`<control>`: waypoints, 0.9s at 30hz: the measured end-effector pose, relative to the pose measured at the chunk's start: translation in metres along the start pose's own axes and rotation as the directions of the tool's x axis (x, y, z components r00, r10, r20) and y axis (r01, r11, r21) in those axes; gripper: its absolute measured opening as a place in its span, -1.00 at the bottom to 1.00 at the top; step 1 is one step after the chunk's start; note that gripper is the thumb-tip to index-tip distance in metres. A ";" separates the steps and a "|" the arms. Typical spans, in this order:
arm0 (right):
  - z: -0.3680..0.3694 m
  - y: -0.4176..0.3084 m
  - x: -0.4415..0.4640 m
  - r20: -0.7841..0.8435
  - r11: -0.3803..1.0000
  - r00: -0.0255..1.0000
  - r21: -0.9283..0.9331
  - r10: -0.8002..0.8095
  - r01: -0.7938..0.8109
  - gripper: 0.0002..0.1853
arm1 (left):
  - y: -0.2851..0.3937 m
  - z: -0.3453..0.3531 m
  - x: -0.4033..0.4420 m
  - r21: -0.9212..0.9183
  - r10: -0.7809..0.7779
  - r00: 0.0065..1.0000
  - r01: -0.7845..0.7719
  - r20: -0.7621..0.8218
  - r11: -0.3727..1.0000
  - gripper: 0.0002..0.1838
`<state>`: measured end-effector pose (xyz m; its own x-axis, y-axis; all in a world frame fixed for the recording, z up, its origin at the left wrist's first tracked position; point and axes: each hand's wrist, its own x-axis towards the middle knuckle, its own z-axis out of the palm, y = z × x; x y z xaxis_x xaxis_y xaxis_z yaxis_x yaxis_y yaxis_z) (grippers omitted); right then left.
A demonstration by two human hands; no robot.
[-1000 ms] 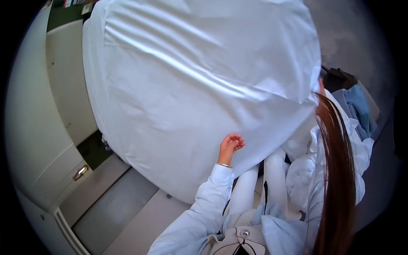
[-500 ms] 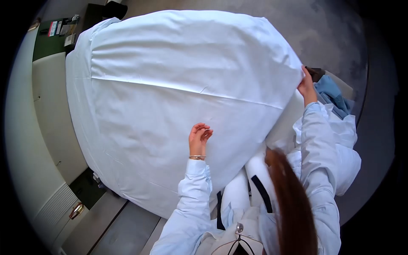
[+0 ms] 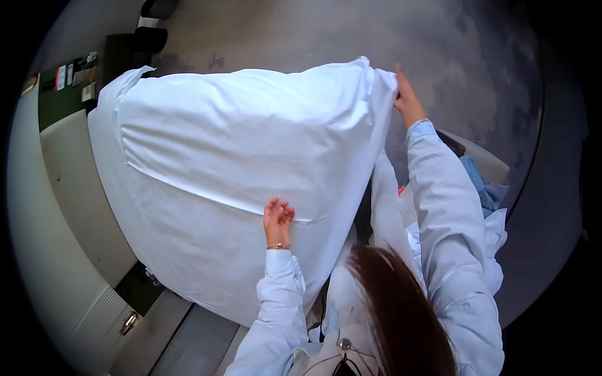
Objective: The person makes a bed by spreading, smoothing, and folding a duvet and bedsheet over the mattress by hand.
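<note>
A large white bed sheet [image 3: 207,194] spreads over the bed, with long creases and a raised fold running across it. My right hand [image 3: 407,103], at the far right, grips the sheet's bunched corner, and the cloth is pulled up and taut there. My left hand [image 3: 278,220] is over the middle of the sheet, palm partly turned up, its loosely bent fingers apart and nothing in them. Whether it touches the cloth I cannot tell.
A pale padded headboard [image 3: 81,194] runs along the left. Small items stand on a green bedside surface [image 3: 50,113], with a black object [image 3: 150,39] near it. Blue cloth [image 3: 480,188] lies at the right. Grey carpet [image 3: 301,34] surrounds the bed's far side.
My right hand has moved up and left in view, carrying the sheet's corner with it. The far edge of the sheet sits lower and is more bunched. My left hand has shifted slightly.
</note>
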<state>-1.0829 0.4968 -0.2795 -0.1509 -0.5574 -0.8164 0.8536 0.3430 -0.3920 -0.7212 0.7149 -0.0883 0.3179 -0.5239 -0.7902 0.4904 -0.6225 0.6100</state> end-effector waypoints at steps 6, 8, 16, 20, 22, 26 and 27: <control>-0.154 -0.042 0.064 -0.434 0.949 0.873 -0.303 -0.221 0.089 -0.80 | 0.034 0.122 0.055 0.071 0.131 0.989 -0.126 -0.075 0.990 -0.73; -0.240 -0.037 0.086 -0.162 0.987 0.980 -0.136 -0.112 0.090 -0.76 | 0.048 0.157 0.056 0.134 0.167 0.986 -0.164 -0.012 0.977 -0.73; -0.099 -0.056 0.078 -0.325 0.976 0.926 -0.162 -0.194 0.147 -0.45 | 0.056 0.188 0.077 0.892 0.617 0.738 -0.434 0.272 0.125 -0.57; -0.101 -0.042 0.099 -0.374 0.841 0.926 -0.514 -0.043 -0.168 -0.24 | 0.053 0.209 0.085 0.889 0.752 0.619 -0.447 0.224 0.103 -0.49; -0.113 -0.037 0.104 -0.365 0.762 0.923 -0.630 -0.122 -0.149 -0.21 | 0.047 0.212 0.089 0.915 0.821 0.545 -0.395 0.168 0.075 -0.47; -0.085 -0.026 0.066 -0.449 0.136 0.836 -0.893 -0.315 -0.428 -0.31 | 0.026 0.217 0.106 0.855 0.559 0.691 -0.171 0.459 -0.490 -0.57; -0.077 -0.023 0.056 -0.387 0.016 0.825 -0.908 -0.412 -0.418 -0.33 | 0.026 0.226 0.108 0.852 0.558 0.689 -0.168 0.462 -0.497 -0.57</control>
<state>-1.1492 0.5160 -0.3487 -0.6694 -0.3087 -0.6757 -0.3757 0.9253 -0.0505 -0.8574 0.5108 -0.1439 0.1183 -0.9771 -0.1769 -0.9879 -0.0979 -0.1199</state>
